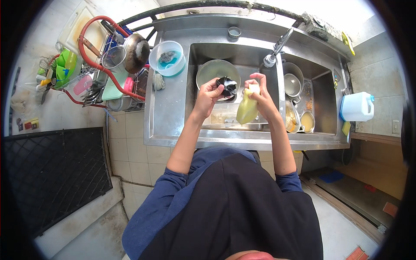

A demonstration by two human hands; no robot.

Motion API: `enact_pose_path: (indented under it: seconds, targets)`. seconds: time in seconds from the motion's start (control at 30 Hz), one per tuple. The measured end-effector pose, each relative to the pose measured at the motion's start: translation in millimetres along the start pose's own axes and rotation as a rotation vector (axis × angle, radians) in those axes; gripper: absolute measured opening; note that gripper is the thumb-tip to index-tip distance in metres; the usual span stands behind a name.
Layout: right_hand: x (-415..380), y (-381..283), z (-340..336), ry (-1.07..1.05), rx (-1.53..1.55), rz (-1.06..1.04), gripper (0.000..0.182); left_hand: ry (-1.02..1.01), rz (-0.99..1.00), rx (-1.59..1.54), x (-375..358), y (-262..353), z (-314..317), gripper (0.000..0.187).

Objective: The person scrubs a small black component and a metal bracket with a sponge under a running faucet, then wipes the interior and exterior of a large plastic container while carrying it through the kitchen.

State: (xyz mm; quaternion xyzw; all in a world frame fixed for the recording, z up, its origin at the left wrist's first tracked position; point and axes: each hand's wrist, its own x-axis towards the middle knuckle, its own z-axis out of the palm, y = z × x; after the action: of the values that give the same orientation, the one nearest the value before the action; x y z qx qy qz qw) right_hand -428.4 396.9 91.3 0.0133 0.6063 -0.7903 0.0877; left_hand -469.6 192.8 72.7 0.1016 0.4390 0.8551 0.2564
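Above the left basin of the steel sink (173, 102), my left hand (209, 93) grips a small black part (226, 86) with white, foam-like patches on it. Its exact kind does not show. My right hand (261, 96) is closed on a pale yellow sponge (247, 108), which hangs down from the fingers; the index finger is bent and raised. The two hands are apart, side by side. Behind the black part, a round metal bowl (212, 66) lies in the basin.
A clear tub (178, 66) with blue liquid and a scrubber stands left of the basin. Dishes fill the rack (101, 68) further left. The faucet (277, 50) hangs between the basins. Pots (294, 78) occupy the right basin, near a white-blue jug (358, 106).
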Motion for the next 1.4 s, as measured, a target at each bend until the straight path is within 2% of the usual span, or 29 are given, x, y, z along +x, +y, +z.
enact_pose_path:
  seconds: [0.07,0.1,0.17,0.2,0.27,0.3,0.4,0.5,0.7,0.83,0.87,0.9,0.93,1.03,1.1,1.17,1.23,1.3,1.37,1.4]
  targets:
    - [2.6,-6.6,4.3,-0.082,-0.069,-0.102,0.063,0.054,0.051,0.065,1.2,0.6,9.1,0.019]
    - [3.6,-10.2,9.0,-0.076,-0.069,-0.105,0.063,0.048,0.048,0.066,1.7,-0.8,10.5,0.019]
    - [5.0,-19.8,19.6,-0.126,-0.303,-0.174,0.062,0.062,0.041,0.090,2.2,-3.3,12.9,0.014]
    - [7.2,-21.5,19.7,-0.161,-0.341,-0.136,0.060,0.059,0.040,0.089,2.0,-2.4,12.4,0.014]
    - [10.6,-21.8,16.6,-0.217,-0.309,-0.109,0.057,0.030,0.057,0.304,-0.4,5.4,12.5,0.009]
    - [11.6,-20.8,16.4,-0.276,-0.274,-0.082,0.055,0.033,0.058,0.303,-1.7,7.9,15.0,0.009]
    - [10.8,-10.7,20.9,-0.270,-0.179,-0.110,0.049,0.031,0.070,0.310,-9.0,14.9,21.1,0.007]
    - [10.8,0.0,23.3,-0.266,-0.199,-0.168,0.046,0.059,0.068,0.456,-10.7,17.8,20.1,0.007]
    - [7.0,-1.4,27.5,-0.241,-0.273,-0.190,0.057,0.072,-0.020,0.159,-8.6,10.6,17.5,0.009]
    - [1.8,-0.6,26.5,-0.246,-0.265,-0.170,0.060,0.028,-0.064,0.133,-7.2,1.6,8.9,0.015]
    - [1.6,0.2,27.5,-0.247,-0.265,-0.168,0.060,0.022,-0.105,-0.059,-8.6,1.2,11.1,0.020]
    - [1.3,1.9,29.5,-0.227,-0.401,-0.218,0.061,0.017,-0.148,-0.251,-9.9,0.3,12.6,0.024]
    - [0.6,4.0,30.8,-0.203,-0.535,-0.268,0.062,-0.015,-0.125,-0.206,-7.9,-2.6,11.2,0.030]
    - [3.8,20.2,25.9,-0.118,-0.539,-0.304,0.065,0.054,-0.077,-0.256,-5.3,-7.0,11.2,0.029]
    - [5.6,27.4,17.2,-0.128,-0.501,-0.299,0.062,0.061,-0.056,-0.272,-4.0,-9.2,6.9,0.029]
    - [7.4,29.7,8.9,0.041,-0.276,-0.123,0.054,0.119,-0.027,-0.251,-4.6,-10.0,1.2,0.026]
    - [5.9,27.9,0.0,0.234,0.124,0.019,0.039,0.142,-0.022,-0.243,-5.3,-9.8,-4.9,0.025]
    - [14.5,36.0,-21.4,0.412,0.276,0.094,0.034,0.160,-0.023,-0.236,-6.6,-7.9,-5.5,0.024]
    - [14.9,46.1,-38.4,0.447,0.358,0.152,0.028,0.282,-0.043,-0.227,-6.3,-5.7,0.2,0.024]
    - [16.3,52.0,-50.8,0.308,0.460,0.182,0.025,0.278,-0.043,-0.228,-6.5,-6.7,1.7,0.024]
